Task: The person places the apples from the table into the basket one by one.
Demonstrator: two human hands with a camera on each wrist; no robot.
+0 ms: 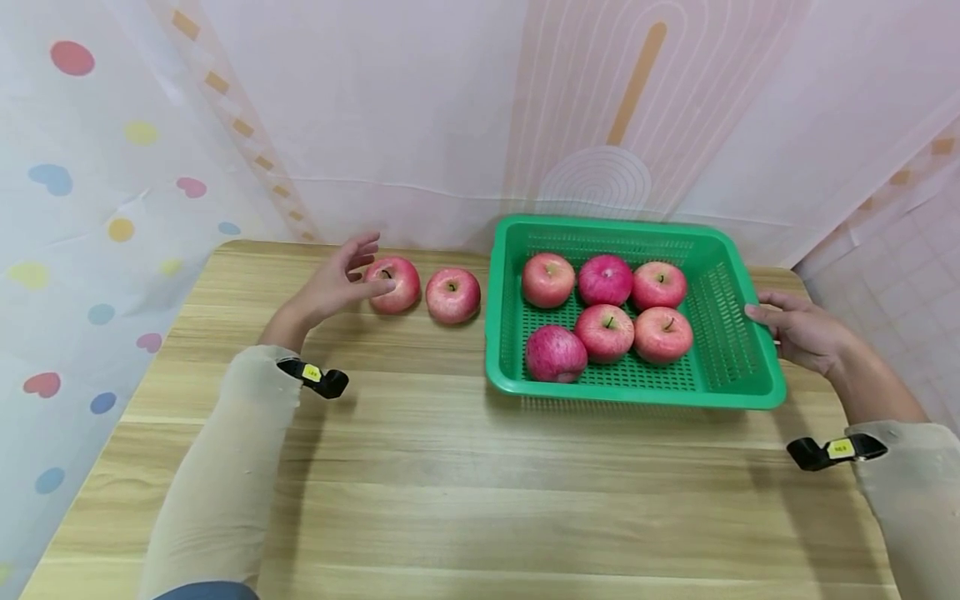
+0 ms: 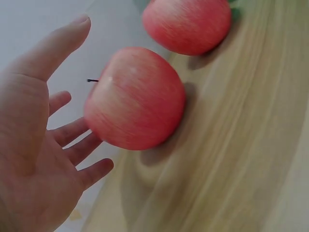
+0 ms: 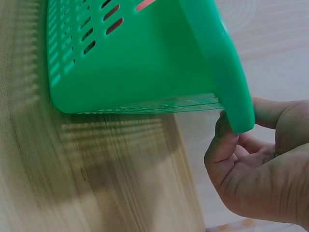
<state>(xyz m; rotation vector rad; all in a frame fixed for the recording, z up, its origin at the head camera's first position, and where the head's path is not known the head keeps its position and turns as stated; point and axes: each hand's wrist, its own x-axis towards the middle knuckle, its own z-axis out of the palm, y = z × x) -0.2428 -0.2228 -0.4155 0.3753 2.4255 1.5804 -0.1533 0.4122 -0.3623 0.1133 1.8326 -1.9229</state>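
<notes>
On the near part of the pale wooden table (image 1: 465, 492), two beige-sleeved forearms are reaching away from the person, each wearing a small black clip with a yellow tag at the wrist. Further in, at the right, the right hand (image 1: 798, 333) is pinching the right rim of the green slotted plastic basket (image 1: 738, 367); the wrist view is showing the thumb on the outer side of the rim and the curled fingers (image 3: 224, 140) tucked just under it. Six red apples are lying in the basket: a darker mottled one (image 1: 555, 353) nearest, two pinkish ones (image 1: 604, 332) beside it to the right, and three more in a row behind them. At the left, beyond the sleeve, the left hand (image 1: 333, 283) is spreading wide, fingers straight and apart, palm turned toward the leftmost loose red apple (image 1: 395, 284). From the wrist view its fingertips (image 2: 99, 169) are lying just beside that apple, gripping nothing; whether they are touching its skin I cannot tell. A second loose red apple (image 1: 453, 295) is sitting just right of the first, between it and the basket. Farthest off, pale pink patterned sheeting (image 1: 420, 108) is hanging behind the table.
</notes>
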